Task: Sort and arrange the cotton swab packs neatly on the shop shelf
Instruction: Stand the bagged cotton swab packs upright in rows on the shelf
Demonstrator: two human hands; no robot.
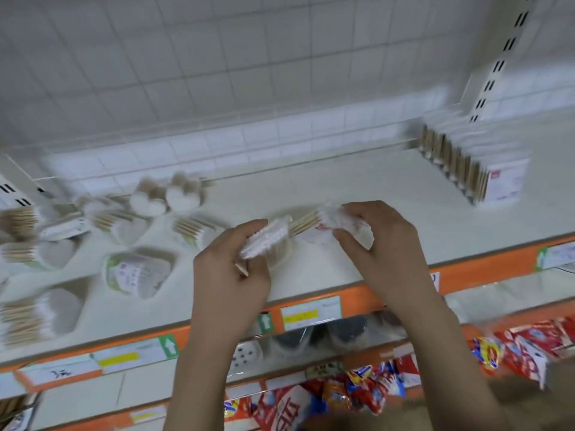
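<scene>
Left hand: the left hand (231,259) has its fingers curled round 1 cotton swab pack (264,241), held just above the front part of the shelf (357,194); the white tips show above the fingers and a wooden stick end shows below them.
Right hand: the right hand (378,244) pinches a second pack (314,223) by its right end, with fingers and thumb closed on the wrapper; the exact fingertip contact is blurred.
Long axis: the sticks of the second pack run from the right hand toward the lower left, so this pack points at the left hand and its free end is close beside the first pack; I cannot tell if the 2 packs touch.
Neat row: a row of standing packs (457,169) is at the right of the shelf, near the back, well apart from both hands.
Loose pile: scattered packs (137,269) lie at the left of the shelf, some flat and some tilted.
Direction of the goal: the neat row lies to the right and behind the grip, so the right hand is the nearer one.
Judgement: probably the 2 packs must be brought parallel first, then carried right and set upright against the row.
Risk: the thin wrapper may slip in a pinch at 1 end only.
</scene>
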